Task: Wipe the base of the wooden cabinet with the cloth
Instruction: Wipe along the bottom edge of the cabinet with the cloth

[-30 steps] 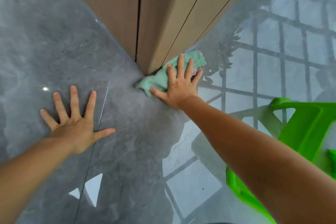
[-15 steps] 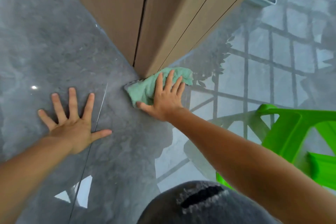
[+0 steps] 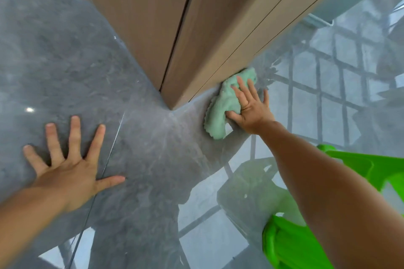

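Both hands (image 3: 67, 172) (image 3: 251, 109) flat, right on cloth (image 3: 220, 107)

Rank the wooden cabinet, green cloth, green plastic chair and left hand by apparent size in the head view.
1. wooden cabinet
2. green plastic chair, cut off by the frame
3. left hand, enlarged by nearness
4. green cloth, partly covered by the right hand

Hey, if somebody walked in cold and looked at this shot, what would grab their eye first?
Probably the right hand pressing a mint-green cloth against the base of the wooden cabinet, just right of its corner. Next, the left hand splayed flat on the glossy grey floor at lower left. Bright green plastic furniture stands out at lower right.
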The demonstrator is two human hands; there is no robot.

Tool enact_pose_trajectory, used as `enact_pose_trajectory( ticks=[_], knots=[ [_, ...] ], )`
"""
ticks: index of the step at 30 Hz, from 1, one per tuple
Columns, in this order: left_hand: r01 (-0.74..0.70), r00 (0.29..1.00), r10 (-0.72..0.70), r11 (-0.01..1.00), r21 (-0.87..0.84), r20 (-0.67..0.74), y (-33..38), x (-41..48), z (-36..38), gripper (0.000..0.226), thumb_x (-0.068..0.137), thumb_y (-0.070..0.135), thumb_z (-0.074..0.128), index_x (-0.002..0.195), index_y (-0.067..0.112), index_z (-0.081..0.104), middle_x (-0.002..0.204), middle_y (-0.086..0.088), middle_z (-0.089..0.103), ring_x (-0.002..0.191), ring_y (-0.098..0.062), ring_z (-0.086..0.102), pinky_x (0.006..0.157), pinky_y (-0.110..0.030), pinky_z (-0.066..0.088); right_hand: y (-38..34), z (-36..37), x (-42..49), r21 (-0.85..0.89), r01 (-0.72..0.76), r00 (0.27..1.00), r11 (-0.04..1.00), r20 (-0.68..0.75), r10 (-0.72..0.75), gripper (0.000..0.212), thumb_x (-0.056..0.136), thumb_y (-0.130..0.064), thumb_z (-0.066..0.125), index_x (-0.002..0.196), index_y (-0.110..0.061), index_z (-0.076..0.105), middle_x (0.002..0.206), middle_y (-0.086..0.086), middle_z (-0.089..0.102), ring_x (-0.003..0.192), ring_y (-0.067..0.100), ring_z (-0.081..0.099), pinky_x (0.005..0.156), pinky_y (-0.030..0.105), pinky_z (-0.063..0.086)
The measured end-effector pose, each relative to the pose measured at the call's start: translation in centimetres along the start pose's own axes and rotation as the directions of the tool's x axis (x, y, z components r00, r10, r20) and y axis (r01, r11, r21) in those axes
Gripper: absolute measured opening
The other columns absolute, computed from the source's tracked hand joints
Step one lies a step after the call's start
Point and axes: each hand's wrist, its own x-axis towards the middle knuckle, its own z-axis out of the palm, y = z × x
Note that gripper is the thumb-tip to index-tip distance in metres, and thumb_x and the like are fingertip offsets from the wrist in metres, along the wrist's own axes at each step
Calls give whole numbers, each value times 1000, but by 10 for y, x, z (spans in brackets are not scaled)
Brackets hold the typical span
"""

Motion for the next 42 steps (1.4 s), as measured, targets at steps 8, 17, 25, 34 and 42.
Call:
enact_pose_trajectory(
  ticks=[8, 17, 25, 34, 42],
  knots=[
    [-13, 1000, 13, 1000, 2, 26, 4, -6, -9, 118, 39, 102, 4, 123, 47, -58, 132, 1, -71, 103, -33, -73, 110, -76, -11, -124, -10, -7, 388, -490, 871, 781, 181, 457, 113, 62, -84, 14, 151, -24, -17, 162, 11, -22, 146, 40, -22, 115, 66, -10],
    [-103, 995, 101, 990, -98, -25, -3, -5, -3, 120, 32, 105, 5, 116, 48, -58, 137, 0, -68, 128, -45, -57, 103, -76, -23, -256, -6, -92, 289, 114, 975, 950, 150, -162, 108, 69, -91, 22, 150, -32, -17, 161, 13, -24, 142, 46, -29, 111, 64, -16],
    [-241, 942, 223, 969, -45, -251, -24, -6, 14, 130, 53, 100, 32, 150, 40, -31, 156, 0, -49, 147, -40, -35, 115, -71, -7, -279, -26, -63, 249, 81, 959, 965, 246, -143, 110, 63, -95, 14, 150, -34, -15, 160, 15, -26, 141, 56, -19, 111, 65, -16],
    [138, 860, -258, 948, -287, -440, -137, 8, -2, 126, 49, 105, 15, 155, 41, -5, 169, 1, -19, 152, -51, -5, 120, -66, 4, -298, -95, 33, 69, 370, 927, 926, -93, -363, 74, 75, -78, 38, 143, -50, 28, 163, 9, 18, 141, 44, 23, 112, 61, 16],
    [209, 751, -466, 840, -501, -467, -102, 37, -1, 106, 74, 91, 19, 159, 29, 7, 171, -12, -3, 148, -60, -9, 115, -77, -3, -365, -36, 13, 166, 121, 991, 979, -69, -110, 113, 72, -86, 28, 154, -16, -6, 161, 26, -11, 145, 47, -19, 116, 63, -11]
  ],
)
